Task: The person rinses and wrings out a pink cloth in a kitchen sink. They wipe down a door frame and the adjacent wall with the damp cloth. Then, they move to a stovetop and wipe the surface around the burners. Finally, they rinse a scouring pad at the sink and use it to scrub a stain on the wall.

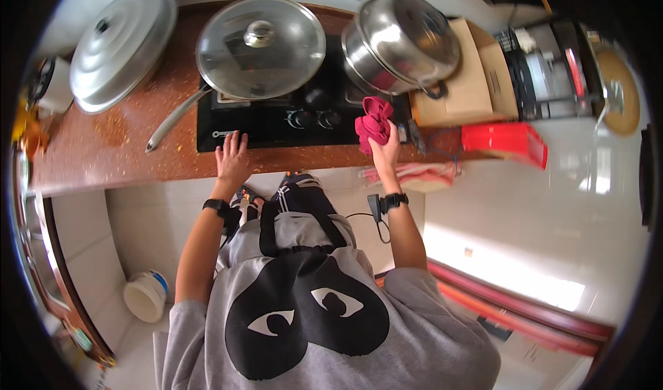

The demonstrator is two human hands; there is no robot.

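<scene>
My right hand (386, 147) grips a bunched crimson cloth (374, 123) over the right front part of the black gas stove (264, 125). Fingers apart, my left hand (233, 157) rests at the stove's left front edge and holds nothing. Behind it on the left burner is a pan with a long handle (176, 118), covered by a domed glass lid (259, 53). A stainless steel pot (399, 43) with black handles occupies the right burner. Two control knobs (313, 119) lie between my hands.
A large metal lid (124, 48) leans at the back left of the reddish-brown countertop (103, 151). To the right are a cardboard box (466, 79), a red bag or box (502, 138) and a black rack (549, 69). A pink towel (414, 175) hangs at the front edge; a white bucket (145, 296) is on the floor.
</scene>
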